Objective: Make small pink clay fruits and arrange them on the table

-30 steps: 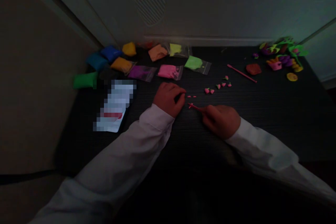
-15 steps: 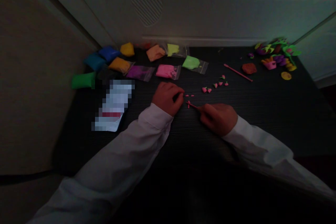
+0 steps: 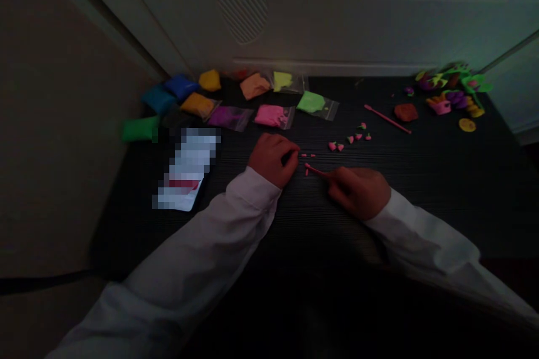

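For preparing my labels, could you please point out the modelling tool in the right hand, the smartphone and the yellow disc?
Held pink modelling tool point(image 3: 317, 170): head view, middle of shaft.
Smartphone point(image 3: 185, 169): head view, lit screen.
Yellow disc point(image 3: 467, 124): head view, upper face.

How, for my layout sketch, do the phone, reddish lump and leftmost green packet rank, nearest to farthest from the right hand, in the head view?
1. Reddish lump, beyond the right hand
2. Phone, left
3. Green packet, farther left
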Available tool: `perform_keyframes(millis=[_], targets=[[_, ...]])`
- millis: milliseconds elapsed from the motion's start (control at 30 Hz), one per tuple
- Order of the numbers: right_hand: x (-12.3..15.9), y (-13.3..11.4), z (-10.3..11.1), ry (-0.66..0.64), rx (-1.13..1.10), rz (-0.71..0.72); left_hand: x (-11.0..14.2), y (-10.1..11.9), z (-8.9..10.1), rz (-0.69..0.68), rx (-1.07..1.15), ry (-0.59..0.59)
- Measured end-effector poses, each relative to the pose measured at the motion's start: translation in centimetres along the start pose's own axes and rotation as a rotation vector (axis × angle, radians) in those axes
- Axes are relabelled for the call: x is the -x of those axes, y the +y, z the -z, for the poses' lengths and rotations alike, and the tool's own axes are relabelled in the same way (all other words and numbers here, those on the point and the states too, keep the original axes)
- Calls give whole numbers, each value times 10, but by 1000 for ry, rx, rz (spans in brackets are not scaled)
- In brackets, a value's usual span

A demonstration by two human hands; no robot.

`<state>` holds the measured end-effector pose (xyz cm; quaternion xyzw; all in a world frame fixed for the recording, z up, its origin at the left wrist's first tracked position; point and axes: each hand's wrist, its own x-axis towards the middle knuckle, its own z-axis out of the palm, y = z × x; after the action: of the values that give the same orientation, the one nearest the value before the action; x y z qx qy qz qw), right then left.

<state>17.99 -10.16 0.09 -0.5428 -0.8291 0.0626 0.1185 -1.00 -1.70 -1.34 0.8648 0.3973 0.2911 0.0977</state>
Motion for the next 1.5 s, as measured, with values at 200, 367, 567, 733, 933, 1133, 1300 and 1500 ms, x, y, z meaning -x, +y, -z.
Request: perform_keyframes(millis=[200, 367, 567, 733, 933, 1133, 1300, 1500], targets=[[2, 0, 1, 96, -57, -33, 1, 0, 0, -15, -1, 0], [1, 2, 3, 130, -70, -87, 3, 2, 0, -46, 50, -68], [0, 2, 5, 96, -76, -120, 6, 11, 4, -64, 18, -207], [0, 3, 4, 102, -74, -154, 6, 13, 4, -73, -1, -266], [0, 3, 6, 166, -96, -182, 5, 11, 5, -90, 73, -251], [1, 14, 19, 389, -82, -397, -1, 8, 11, 108, 324, -156], [8, 35, 27, 601, -44, -596, -6, -7, 8, 296, 645, -101], [46, 50, 20, 488, -43, -694, -10, -18, 6, 214, 585, -131]])
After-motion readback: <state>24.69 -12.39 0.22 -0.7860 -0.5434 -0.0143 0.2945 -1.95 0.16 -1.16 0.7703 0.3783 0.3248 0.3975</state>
